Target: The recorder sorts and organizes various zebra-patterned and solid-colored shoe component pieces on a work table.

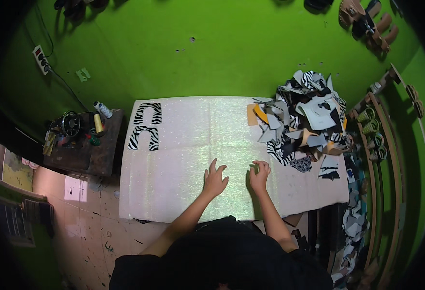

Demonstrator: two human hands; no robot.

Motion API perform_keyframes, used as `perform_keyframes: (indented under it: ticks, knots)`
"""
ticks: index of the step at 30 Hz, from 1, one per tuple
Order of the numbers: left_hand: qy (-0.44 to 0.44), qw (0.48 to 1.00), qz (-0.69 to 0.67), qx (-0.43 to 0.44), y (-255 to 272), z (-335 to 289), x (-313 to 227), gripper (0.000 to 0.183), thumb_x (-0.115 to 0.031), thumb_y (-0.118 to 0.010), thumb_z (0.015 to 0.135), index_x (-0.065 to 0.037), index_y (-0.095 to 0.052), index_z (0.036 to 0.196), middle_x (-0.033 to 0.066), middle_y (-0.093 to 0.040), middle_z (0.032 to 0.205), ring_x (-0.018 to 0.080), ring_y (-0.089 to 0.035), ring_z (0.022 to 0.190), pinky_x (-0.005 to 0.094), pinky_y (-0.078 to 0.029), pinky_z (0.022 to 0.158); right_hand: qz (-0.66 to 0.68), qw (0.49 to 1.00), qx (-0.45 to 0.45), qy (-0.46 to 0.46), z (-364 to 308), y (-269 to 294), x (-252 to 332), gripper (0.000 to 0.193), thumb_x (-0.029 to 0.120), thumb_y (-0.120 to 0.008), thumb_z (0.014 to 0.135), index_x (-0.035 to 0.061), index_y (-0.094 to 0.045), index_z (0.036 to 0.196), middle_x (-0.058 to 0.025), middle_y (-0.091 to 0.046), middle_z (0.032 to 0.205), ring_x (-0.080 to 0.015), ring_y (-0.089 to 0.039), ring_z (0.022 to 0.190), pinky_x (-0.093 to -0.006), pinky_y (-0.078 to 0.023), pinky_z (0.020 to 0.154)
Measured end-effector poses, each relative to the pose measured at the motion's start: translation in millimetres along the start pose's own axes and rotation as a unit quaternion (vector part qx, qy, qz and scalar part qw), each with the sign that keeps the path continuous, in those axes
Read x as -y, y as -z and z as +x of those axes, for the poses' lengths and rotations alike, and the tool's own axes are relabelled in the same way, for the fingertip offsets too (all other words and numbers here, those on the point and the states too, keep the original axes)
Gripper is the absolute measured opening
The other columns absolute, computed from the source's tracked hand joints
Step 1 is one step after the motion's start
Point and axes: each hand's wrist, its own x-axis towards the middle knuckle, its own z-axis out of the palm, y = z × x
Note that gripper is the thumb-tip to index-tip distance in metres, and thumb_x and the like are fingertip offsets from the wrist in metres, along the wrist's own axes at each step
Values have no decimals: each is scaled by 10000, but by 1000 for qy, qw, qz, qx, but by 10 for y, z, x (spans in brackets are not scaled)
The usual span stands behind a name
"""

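Observation:
My left hand (215,180) is over the middle of a pale, shimmering sheet (183,159) that covers the table, its fingers spread and nothing in them. To its right, my right hand (259,177) has loosely bent fingers that stand apart, also with nothing visible in them. I cannot tell whether either hand touches the sheet. Two zebra-striped cut pieces, an upper one (156,114) and a lower one (153,138), lie at the sheet's far left, each shaped like an arch. They are well away from both hands.
Scraps (314,113) of white, grey, tan and zebra material are heaped at the table's far right. At left stands a dark small table (96,154) with a black handwheel (71,124) and thread spools (99,124). Sandals (369,128) sit on a wooden rack at right.

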Motion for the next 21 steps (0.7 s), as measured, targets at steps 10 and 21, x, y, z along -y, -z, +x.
perform_keyframes:
  ticks: [10, 21]
  knots:
    - [-23, 999, -9, 24, -530, 312, -571, 376, -219, -571, 744, -119, -482, 1096, 166, -249, 1323, 334, -274, 1221, 524, -229, 970, -73, 997, 9, -7, 359, 463, -627, 337, 96, -589, 664, 43, -518, 989, -134, -456, 1063, -311, -390, 999, -387, -314, 874]
    - [-75, 996, -51, 16, -972, 652, -817, 291, -210, -595, 713, -105, -563, 983, 163, -454, 1130, 342, -336, 1151, 417, -293, 955, -194, 970, 128, -65, 831, 506, -806, 548, 228, -651, 643, 61, -459, 1128, -119, -391, 1132, -306, -373, 1053, -444, -338, 858]
